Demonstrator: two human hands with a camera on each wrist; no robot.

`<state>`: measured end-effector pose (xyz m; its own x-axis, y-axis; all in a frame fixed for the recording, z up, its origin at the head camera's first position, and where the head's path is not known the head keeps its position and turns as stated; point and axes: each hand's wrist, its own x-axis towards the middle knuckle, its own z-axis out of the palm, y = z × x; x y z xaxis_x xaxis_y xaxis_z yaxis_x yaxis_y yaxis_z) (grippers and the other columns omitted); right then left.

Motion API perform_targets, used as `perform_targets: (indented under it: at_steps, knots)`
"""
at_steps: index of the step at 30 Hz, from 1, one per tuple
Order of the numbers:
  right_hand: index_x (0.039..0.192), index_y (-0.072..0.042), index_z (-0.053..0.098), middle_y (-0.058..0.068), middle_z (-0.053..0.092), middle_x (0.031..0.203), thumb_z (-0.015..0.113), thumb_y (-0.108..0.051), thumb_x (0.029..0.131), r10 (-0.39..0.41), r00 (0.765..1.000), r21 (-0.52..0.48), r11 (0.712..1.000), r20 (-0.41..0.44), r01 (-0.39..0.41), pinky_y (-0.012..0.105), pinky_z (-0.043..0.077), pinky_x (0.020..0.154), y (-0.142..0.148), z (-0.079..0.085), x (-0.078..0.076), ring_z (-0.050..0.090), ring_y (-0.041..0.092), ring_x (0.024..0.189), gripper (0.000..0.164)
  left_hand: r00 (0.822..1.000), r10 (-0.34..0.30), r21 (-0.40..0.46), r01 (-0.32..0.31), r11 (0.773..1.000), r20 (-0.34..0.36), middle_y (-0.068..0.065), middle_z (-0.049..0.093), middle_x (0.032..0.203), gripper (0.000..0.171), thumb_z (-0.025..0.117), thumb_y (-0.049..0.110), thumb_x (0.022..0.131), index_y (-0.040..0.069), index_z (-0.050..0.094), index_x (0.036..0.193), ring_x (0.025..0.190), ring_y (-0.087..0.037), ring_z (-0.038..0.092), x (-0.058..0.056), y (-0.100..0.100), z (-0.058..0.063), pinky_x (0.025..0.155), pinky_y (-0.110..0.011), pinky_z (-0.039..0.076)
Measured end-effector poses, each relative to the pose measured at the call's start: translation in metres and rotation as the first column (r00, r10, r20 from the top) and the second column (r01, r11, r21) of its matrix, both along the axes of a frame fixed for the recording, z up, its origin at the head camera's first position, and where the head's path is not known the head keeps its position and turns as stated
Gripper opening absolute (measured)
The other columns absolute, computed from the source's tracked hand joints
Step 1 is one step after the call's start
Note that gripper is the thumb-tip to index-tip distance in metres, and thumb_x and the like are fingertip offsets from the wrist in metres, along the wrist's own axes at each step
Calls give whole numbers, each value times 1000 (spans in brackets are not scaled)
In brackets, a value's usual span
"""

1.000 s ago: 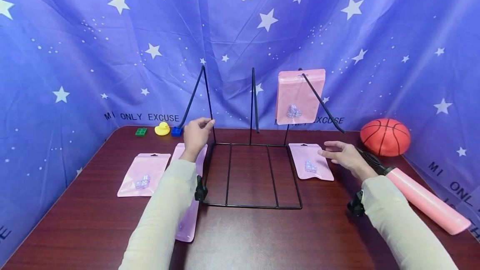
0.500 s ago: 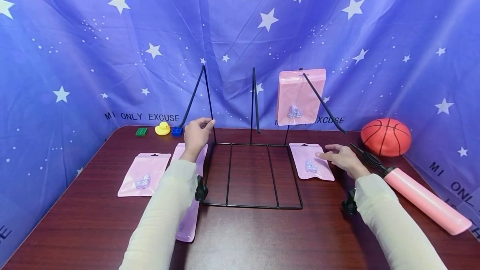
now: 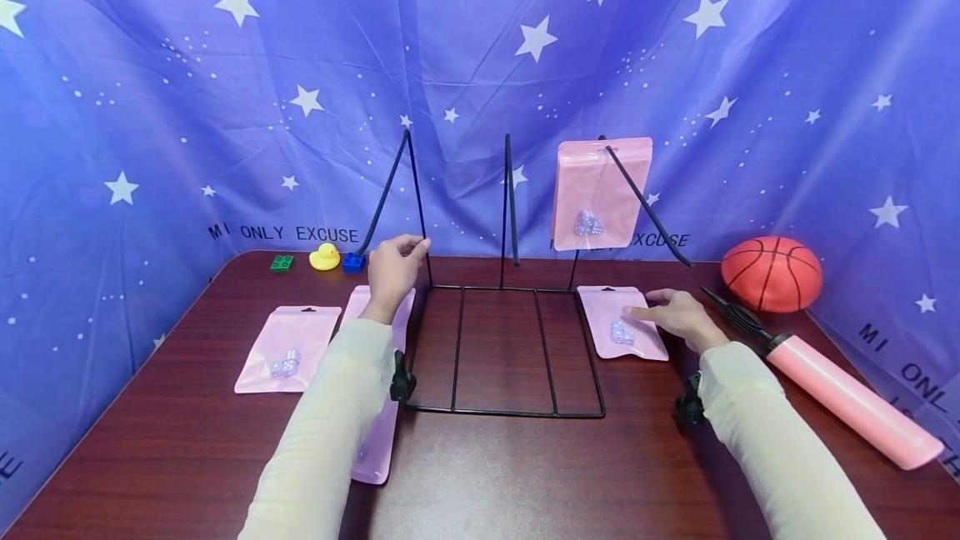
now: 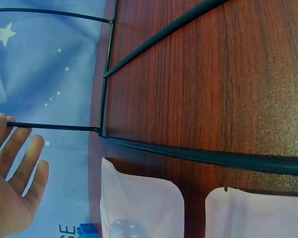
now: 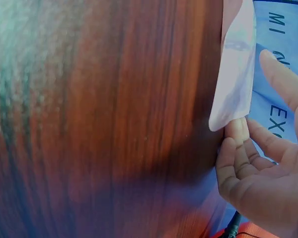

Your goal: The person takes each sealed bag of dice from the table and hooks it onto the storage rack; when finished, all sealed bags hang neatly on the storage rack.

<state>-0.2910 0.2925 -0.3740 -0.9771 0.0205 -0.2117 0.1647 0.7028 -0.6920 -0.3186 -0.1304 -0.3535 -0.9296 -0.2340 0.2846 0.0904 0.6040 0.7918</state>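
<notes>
A black wire display rack [image 3: 502, 413] stands on the table with three sloping arms. My left hand [image 3: 393, 275] pinches its left upright between thumb and forefinger, the other fingers loose in the left wrist view. Beside the rack's right side lies a pink zip bag [image 3: 600, 307] with purple dice showing in it. My right hand [image 3: 678, 317] is at this bag's right edge, thumb stretched over it. In the right wrist view the fingertips [image 5: 235, 130] meet the bag's edge, while the thumb stands apart from it. A pink bag [image 3: 600, 177] with dice hangs from the rack's right arm.
Two more pink bags lie left of the rack: one with dice [image 3: 277, 336], one [image 3: 373, 452] partly behind my left arm. A yellow duck [image 3: 325, 257], green brick [image 3: 282, 262] and blue brick [image 3: 353, 262] sit behind. At right are a basketball [image 3: 771, 275] and pink hand pump [image 3: 855, 402].
My right hand has moved left, its thumb now farther over the bag beside the rack. The left hand has stayed on the upright.
</notes>
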Motion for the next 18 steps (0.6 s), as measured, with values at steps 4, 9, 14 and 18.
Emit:
perform_targets:
  at_steps: [4, 9, 14, 18]
  knots:
    - [144, 18, 38, 42, 34, 148, 73, -34, 93, -5, 1000, 7, 1000, 3, 5, 57, 36, 111, -2, 0, 0, 40, 50, 131, 81, 1000, -4, 6, 4, 1000, 12, -11, 76, 108, 32, 65, 33, 101, 10, 76, 119, 99, -29, 70, 0, 0, 0, 96, -47, 47]
    - [143, 18, 38, 41, 37, 146, 74, -33, 92, 0, 1000, -5, 1000, -5, 0, 55, 37, 110, -2, -3, -1, 42, 48, 129, 81, 1000, -2, 9, 2, 1000, 6, -12, 76, 107, 32, 65, 34, 101, 10, 76, 118, 98, -29, 71, 1, 0, 1, 95, -47, 48]
    - [144, 20, 35, 40, 43, 141, 74, -34, 92, 13, 1000, -2, 1000, 14, -13, 55, 38, 108, -1, -2, -3, 47, 46, 122, 85, 1000, -1, 3, 1, 1000, 0, -12, 77, 105, 31, 66, 33, 100, 10, 77, 117, 95, -29, 71, 1, 0, 2, 93, -46, 48]
    - [143, 21, 34, 39, 45, 138, 72, -32, 93, 24, 999, -8, 1000, 33, -24, 58, 36, 109, 1, 0, -3, 47, 46, 120, 82, 1000, -3, 5, 3, 1000, -1, -12, 77, 104, 31, 66, 33, 100, 10, 77, 117, 96, -29, 71, 1, 0, 1, 94, -46, 48]
